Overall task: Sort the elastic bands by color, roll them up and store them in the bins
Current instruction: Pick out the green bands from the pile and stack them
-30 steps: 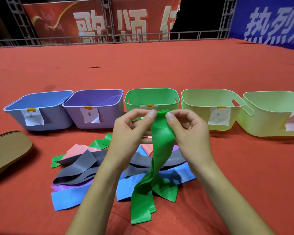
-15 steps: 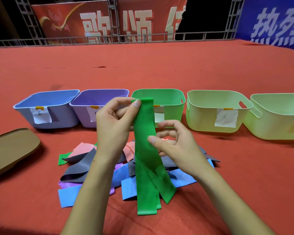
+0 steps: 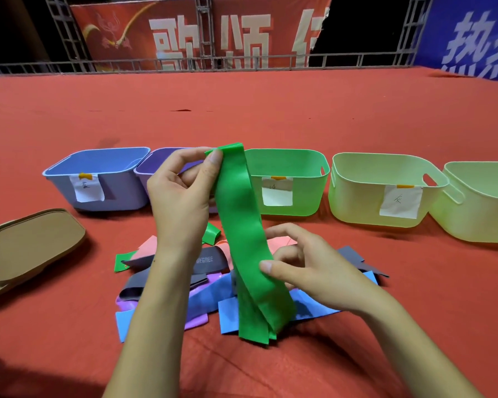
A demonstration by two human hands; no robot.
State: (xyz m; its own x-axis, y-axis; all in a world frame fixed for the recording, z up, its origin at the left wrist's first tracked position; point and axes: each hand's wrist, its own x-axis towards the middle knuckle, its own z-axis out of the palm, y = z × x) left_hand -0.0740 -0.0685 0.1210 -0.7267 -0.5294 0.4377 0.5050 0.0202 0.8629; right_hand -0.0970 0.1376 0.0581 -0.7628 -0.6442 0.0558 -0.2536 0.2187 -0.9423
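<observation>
Red carpet; left grip [image 3: 184, 193] pinches green band [image 3: 243, 239] (top end).

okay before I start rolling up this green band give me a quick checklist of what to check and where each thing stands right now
1. Top end held: ok. The left hand pinches the top of the green band.
2. Lower part controlled: ok. The right hand pinches the band partway down.
3. Band flat: cannot tell. It hangs doubled, layers splayed at the bottom.
4. Band free of the pile: not ok. Its lower end rests on the blue bands.
5. Green bin reachable: ok. It stands just behind the band, open.
6. Bin empty: cannot tell. Its floor is hidden.
</observation>
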